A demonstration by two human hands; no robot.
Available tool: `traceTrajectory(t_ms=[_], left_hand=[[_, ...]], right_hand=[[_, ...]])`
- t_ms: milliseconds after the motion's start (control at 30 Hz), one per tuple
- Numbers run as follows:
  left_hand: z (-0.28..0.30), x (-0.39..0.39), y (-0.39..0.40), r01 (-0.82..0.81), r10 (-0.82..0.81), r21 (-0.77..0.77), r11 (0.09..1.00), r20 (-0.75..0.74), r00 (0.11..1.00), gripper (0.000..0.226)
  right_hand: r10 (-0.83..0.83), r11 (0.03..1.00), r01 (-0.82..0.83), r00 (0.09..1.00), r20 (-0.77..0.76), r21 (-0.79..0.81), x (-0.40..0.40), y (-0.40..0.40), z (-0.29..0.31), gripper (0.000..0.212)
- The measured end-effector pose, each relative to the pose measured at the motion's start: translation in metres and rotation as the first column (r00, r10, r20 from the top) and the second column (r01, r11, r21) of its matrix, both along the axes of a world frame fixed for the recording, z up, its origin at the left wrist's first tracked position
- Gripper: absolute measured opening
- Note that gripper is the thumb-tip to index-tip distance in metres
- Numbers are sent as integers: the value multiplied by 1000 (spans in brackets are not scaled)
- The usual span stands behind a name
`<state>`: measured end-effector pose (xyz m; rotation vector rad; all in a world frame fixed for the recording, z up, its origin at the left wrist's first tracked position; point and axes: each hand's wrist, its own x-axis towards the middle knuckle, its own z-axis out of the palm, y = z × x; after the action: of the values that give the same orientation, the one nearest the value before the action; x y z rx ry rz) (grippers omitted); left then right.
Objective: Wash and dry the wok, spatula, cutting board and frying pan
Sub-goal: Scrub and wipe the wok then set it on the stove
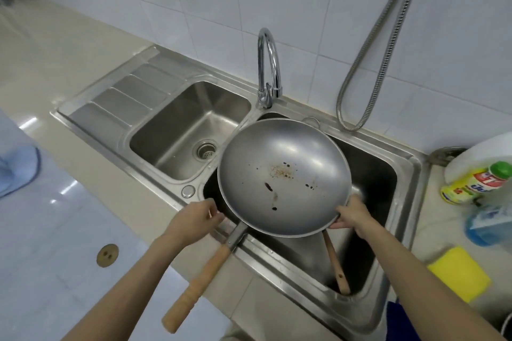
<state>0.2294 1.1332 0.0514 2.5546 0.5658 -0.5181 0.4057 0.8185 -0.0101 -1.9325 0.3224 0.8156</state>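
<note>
A silver wok (282, 171) with brown and dark food stains lies tilted over the right sink basin (388, 174). Its wooden handle (199, 282) sticks out toward me over the sink's front rim. My right hand (352, 214) grips the wok's near right rim. My left hand (196, 219) sits beside the near left rim, fingers loosely curled by the edge; contact is unclear. A wooden spatula handle (336, 266) pokes out from under the wok in the right basin. Cutting board and frying pan are out of sight.
The left basin (191, 133) holds only its drain strainer. A chrome faucet (267, 69) stands behind the basins, a metal hose (368, 63) hangs on the tiled wall. Right counter: a dish soap bottle (476, 183), a yellow sponge (460, 277), a blue item.
</note>
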Motion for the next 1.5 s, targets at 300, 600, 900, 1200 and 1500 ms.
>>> traceTrajectory(t_ms=[300,600,900,1200,1500], left_hand=[[28,182,41,-25,51,-82,996,330,943,13],[40,325,35,113,-44,-130,985,449,893,18],[39,350,40,157,-114,-53,986,472,874,21],[-1,311,62,68,54,-202,977,542,838,28],[-4,304,60,-15,189,-339,941,488,852,16]], right_hand=[[-43,997,40,998,48,64,-6,-7,-12,32],[-84,994,82,996,22,68,-4,-6,-20,28],[-53,995,53,999,-7,87,-1,-10,-19,25],[-39,995,41,999,-19,93,-2,-9,-12,26],[-23,995,26,999,-32,99,-2,-7,-4,28]])
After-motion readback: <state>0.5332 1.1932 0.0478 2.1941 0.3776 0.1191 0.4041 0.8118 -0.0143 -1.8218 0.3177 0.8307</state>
